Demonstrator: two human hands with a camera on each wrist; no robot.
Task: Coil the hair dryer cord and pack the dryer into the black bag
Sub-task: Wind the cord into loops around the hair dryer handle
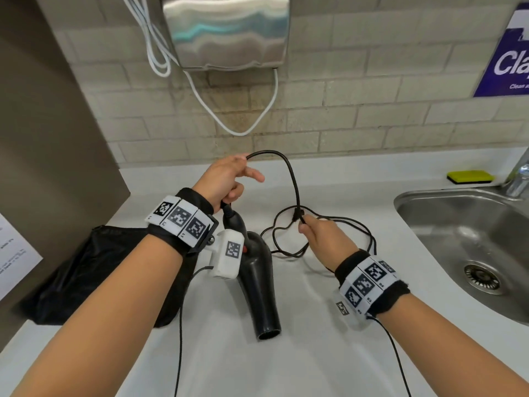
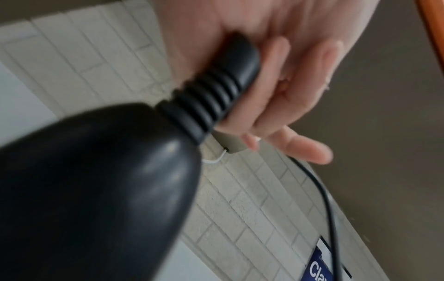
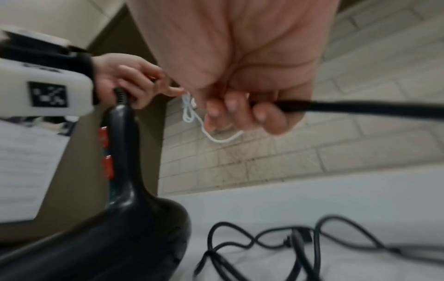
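The black hair dryer (image 1: 259,285) stands on the white counter, handle up and nozzle toward me. My left hand (image 1: 226,181) grips the ribbed cord collar (image 2: 206,106) at the top of the handle, index finger stretched out. From that hand the black cord (image 1: 292,173) arches up and over to my right hand (image 1: 317,236), which pinches it in curled fingers (image 3: 242,112). The remaining cord (image 3: 300,245) lies in loose tangled loops on the counter under and beyond the right hand. The black bag (image 1: 94,276) lies flat on the counter, left of the dryer, under my left forearm.
A steel sink (image 1: 469,247) with a tap is set into the counter at right, a yellow sponge (image 1: 471,176) behind it. A steel hand dryer (image 1: 226,30) with white cables hangs on the tiled wall. A brown panel (image 1: 43,138) bounds the left side.
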